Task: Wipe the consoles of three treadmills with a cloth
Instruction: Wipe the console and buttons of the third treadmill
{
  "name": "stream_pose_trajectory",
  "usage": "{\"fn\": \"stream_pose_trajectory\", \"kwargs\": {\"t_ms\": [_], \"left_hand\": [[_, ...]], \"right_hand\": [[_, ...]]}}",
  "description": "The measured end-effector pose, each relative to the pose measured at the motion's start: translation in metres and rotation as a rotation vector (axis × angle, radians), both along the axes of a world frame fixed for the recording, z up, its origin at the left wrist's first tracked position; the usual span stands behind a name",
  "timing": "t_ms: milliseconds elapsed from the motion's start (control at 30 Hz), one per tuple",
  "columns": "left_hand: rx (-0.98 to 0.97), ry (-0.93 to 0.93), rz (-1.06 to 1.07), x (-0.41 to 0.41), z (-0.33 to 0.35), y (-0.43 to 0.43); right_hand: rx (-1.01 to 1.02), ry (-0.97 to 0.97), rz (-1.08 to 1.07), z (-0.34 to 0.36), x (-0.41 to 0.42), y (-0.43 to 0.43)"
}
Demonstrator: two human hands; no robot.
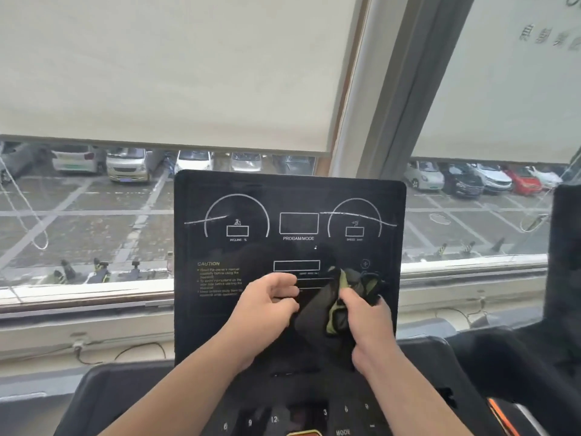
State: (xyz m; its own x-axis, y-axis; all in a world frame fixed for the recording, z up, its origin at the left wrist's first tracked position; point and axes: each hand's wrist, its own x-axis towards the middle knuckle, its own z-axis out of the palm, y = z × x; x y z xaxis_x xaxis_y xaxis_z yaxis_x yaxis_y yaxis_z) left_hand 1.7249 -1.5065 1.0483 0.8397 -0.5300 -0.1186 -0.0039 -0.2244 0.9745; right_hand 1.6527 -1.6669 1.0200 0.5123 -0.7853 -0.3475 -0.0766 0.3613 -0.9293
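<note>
A black treadmill console [220, 199] stands upright in front of me, with white dial outlines, a "PROGAM/MODE" box and a caution text. A dark cloth with an olive-green edge [333, 309] is bunched against the lower middle of the panel. My right hand [367, 322] grips the cloth from the right. My left hand [267, 303] holds the cloth's left edge with curled fingers. Both forearms reach up from the bottom of the view. A lower keypad [276, 418] with numbers and "MODE" lies below.
A window with half-lowered roller blinds [176, 67] is behind the console, showing a car park outside. The sill [85, 297] runs left and right. A second black console [566, 247] stands at the right edge. A blind cord [28, 221] hangs at left.
</note>
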Motion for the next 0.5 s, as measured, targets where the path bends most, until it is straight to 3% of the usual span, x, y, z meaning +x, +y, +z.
{"fn": "stream_pose_trajectory", "kwargs": {"t_ms": [133, 233, 433, 500], "left_hand": [[0.006, -0.051, -0.058, 0.004, 0.013, -0.036], [-0.007, -0.067, -0.087, 0.004, 0.023, -0.058], [0.000, -0.080, -0.011, 0.016, 0.029, -0.082], [0.000, -0.109, 0.004, 0.025, 0.032, -0.085]], "right_hand": [[-0.238, -0.086, -0.290, 0.034, -0.003, -0.068], [-0.402, -0.032, -0.361, 0.044, 0.013, -0.104], [-0.732, 0.314, -0.112, 0.018, 0.060, -0.081], [-0.824, 0.352, -0.082, 0.021, 0.066, -0.082]]}}
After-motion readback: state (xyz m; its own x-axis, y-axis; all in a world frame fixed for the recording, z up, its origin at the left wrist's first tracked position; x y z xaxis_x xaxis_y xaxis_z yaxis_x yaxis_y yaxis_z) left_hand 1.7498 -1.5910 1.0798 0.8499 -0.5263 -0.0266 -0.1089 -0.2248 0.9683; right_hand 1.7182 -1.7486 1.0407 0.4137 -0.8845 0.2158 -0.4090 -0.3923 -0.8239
